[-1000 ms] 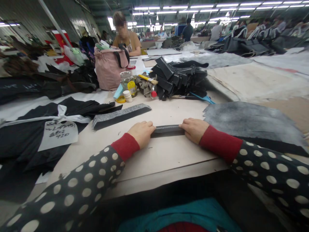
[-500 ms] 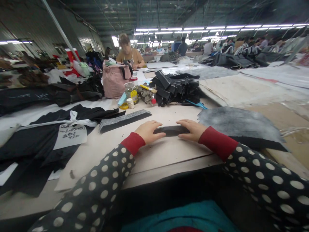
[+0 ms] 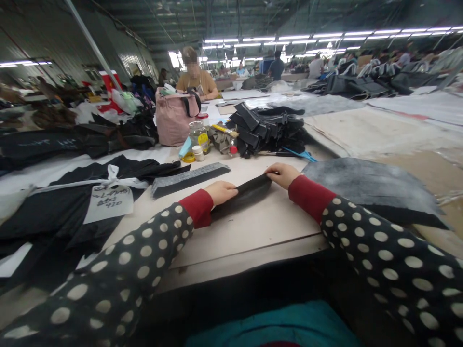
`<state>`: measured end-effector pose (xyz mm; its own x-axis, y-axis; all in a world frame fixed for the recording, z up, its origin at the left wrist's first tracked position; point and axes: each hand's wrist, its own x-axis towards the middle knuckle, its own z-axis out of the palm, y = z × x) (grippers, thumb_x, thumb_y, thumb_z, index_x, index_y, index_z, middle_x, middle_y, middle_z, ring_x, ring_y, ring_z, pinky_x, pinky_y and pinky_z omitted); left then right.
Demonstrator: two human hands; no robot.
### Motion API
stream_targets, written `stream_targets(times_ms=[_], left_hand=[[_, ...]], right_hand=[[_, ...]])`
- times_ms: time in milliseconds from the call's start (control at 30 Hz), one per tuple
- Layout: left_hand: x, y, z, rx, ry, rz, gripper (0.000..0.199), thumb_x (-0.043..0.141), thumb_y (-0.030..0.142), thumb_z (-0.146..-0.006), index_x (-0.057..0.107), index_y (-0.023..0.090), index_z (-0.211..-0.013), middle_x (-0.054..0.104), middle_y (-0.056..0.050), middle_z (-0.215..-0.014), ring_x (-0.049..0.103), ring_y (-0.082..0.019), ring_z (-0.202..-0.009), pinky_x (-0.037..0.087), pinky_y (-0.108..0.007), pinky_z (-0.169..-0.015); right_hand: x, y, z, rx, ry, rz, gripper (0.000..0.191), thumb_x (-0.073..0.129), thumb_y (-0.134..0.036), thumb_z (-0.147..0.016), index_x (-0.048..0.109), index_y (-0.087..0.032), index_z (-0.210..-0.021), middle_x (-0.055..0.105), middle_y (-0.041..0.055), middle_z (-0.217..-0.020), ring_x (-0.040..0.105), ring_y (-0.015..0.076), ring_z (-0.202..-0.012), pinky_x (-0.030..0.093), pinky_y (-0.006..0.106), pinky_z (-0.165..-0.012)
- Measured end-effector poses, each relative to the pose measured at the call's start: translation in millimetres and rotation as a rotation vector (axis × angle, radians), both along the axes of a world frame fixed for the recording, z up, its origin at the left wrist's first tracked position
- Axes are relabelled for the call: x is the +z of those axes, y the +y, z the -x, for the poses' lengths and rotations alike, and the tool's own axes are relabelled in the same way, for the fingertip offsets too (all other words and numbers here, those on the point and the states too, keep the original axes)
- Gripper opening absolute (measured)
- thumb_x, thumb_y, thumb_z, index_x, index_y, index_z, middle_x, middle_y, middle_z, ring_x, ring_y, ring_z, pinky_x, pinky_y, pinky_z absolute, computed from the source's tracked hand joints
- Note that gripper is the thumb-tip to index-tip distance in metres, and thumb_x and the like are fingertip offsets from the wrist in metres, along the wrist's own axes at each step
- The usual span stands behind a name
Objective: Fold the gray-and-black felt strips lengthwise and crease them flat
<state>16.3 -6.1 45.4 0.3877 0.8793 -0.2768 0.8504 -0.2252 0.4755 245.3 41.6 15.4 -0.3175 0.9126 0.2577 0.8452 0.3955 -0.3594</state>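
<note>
A strip of black fabric [image 3: 249, 193] slants up to the right over the pale tabletop. My left hand [image 3: 221, 192] grips its upper edge near the left end, with part of the strip hanging below the fingers. At the far right corner, my right hand [image 3: 284, 174] pinches the strip between thumb and fingers. Left of my hands lies a grey-and-black strip [image 3: 191, 179]. To the right rests a spread stack of grey pieces with black edges [image 3: 365, 180].
Behind the strip stand a glass jar [image 3: 197, 132], a small white bottle [image 3: 197, 153] and a brush [image 3: 224, 130]. A pile of black pieces [image 3: 260, 125] and a pink bag [image 3: 173, 118] lie further back. Tagged black fabric [image 3: 47, 217] covers the left side. A co-worker [image 3: 197, 79] sits opposite.
Both hands have closed on the black strip and lifted it from the table. It now tilts, right end farther away, and shows a broader black face.
</note>
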Motion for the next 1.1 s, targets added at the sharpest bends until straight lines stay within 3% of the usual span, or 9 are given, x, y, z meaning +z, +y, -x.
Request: stream_targets(times_ms=[133, 233, 333, 433, 567, 700, 800, 933, 1100], left_hand=[[-2.1, -7, 10, 0.014, -0.156, 0.2, 0.029, 0.049, 0.024, -0.067, 0.062, 0.02, -0.092, 0.062, 0.004, -0.074, 0.054, -0.012, -0.068, 0.041, -0.022, -0.069], [-3.3, -13, 11, 0.029, -0.304, 0.399, 0.03, 0.051, 0.02, -0.064, 0.06, 0.018, -0.093, 0.061, 0.003, -0.074, 0.053, -0.011, -0.065, 0.043, -0.021, -0.062], [-4.7, -17, 6, 0.068, -0.405, 0.482, 0.03, 0.054, 0.022, -0.064, 0.057, 0.017, -0.093, 0.06, 0.002, -0.074, 0.053, -0.01, -0.062, 0.042, -0.019, -0.054], [-7.7, -17, -3, 0.111, -0.446, 0.414, 0.028, 0.052, 0.023, -0.066, 0.057, 0.015, -0.093, 0.059, 0.001, -0.069, 0.052, -0.009, -0.056, 0.041, -0.019, -0.05], [-12.1, -8, -17, 0.15, -0.431, 0.184, 0.035, 0.05, 0.025, -0.068, 0.055, 0.013, -0.1, 0.06, -0.001, -0.076, 0.052, -0.01, -0.054, 0.042, -0.02, -0.05], [-20.4, 5, -26, 0.207, -0.439, -0.074, 0.043, 0.05, 0.026, -0.069, 0.052, 0.013, -0.109, 0.06, -0.005, -0.097, 0.056, -0.013, -0.07, 0.045, -0.023, -0.064], [-31.9, 13, -22, 0.187, -0.428, -0.211, 0.034, 0.045, 0.03, -0.072, 0.06, 0.015, -0.099, 0.063, -0.003, -0.092, 0.057, -0.016, -0.08, 0.043, -0.025, -0.075], [-44.6, 20, -8, 0.202, -0.454, -0.189, 0.034, 0.04, 0.036, -0.075, 0.063, 0.016, -0.09, 0.065, -0.002, -0.086, 0.057, -0.017, -0.08, 0.043, -0.026, -0.073], [-43.1, 18, -3, 0.247, -0.497, -0.177, 0.036, 0.04, 0.037, -0.075, 0.063, 0.014, -0.09, 0.064, -0.001, -0.082, 0.057, -0.017, -0.077, 0.043, -0.025, -0.07]], right_hand=[[-9.4, 11, 11, 0.023, 0.139, -0.026, 0.016, 0.053, -0.015, -0.068, 0.065, -0.018, -0.077, 0.059, 0.0036, -0.085, 0.052, 0.0157, -0.087, 0.04, 0.027, -0.082], [-17.2, 14, 21, 0.057, 0.28, -0.052, 0.017, 0.053, -0.014, -0.066, 0.064, -0.017, -0.078, 0.057, 0.0049, -0.094, 0.05, 0.0168, -0.094, 0.036, 0.031, -0.089], [-29.6, 16, 28, 0.048, 0.432, -0.054, 0.029, 0.053, -0.012, -0.064, 0.061, -0.016, -0.091, 0.05, 0.0075, -0.108, 0.048, 0.0174, -0.101, 0.033, 0.033, -0.094], [-44.0, 19, 30, 0.038, 0.591, 0.022, 0.045, 0.049, -0.009, -0.061, 0.054, -0.018, -0.105, 0.043, 0.008, -0.116, 0.051, 0.0154, -0.096, 0.036, 0.033, -0.092], [-54.5, 22, 30, 0.073, 0.696, 0.072, 0.052, 0.048, -0.008, -0.06, 0.051, -0.022, -0.11, 0.04, 0.0063, -0.121, 0.049, 0.0161, -0.1, 0.039, 0.033, -0.091], [-48.5, 15, 34, 0.11, 0.677, 0.032, 0.046, 0.051, -0.013, -0.062, 0.052, -0.019, -0.108, 0.037, 0.0093, -0.123, 0.044, 0.0189, -0.108, 0.035, 0.036, -0.094], [-38.6, 8, 37, 0.103, 0.713, 0.007, 0.038, 0.051, -0.026, -0.069, 0.053, -0.018, -0.106, 0.037, 0.0111, -0.122, 0.043, 0.0202, -0.108, 0.039, 0.037, -0.091], [-31.7, 7, 34, 0.037, 0.825, 0.03, 0.035, 0.045, -0.036, -0.074, 0.052, -0.019, -0.104, 0.038, 0.0114, -0.118, 0.051, 0.0189, -0.095, 0.052, 0.032, -0.065], [-25.9, 2, 34, 0.057, 0.692, -0.045, 0.03, 0.048, -0.026, -0.071, 0.054, -0.017, -0.099, 0.047, 0.0111, -0.106, 0.055, 0.0165, -0.086, 0.05, 0.031, -0.066]])
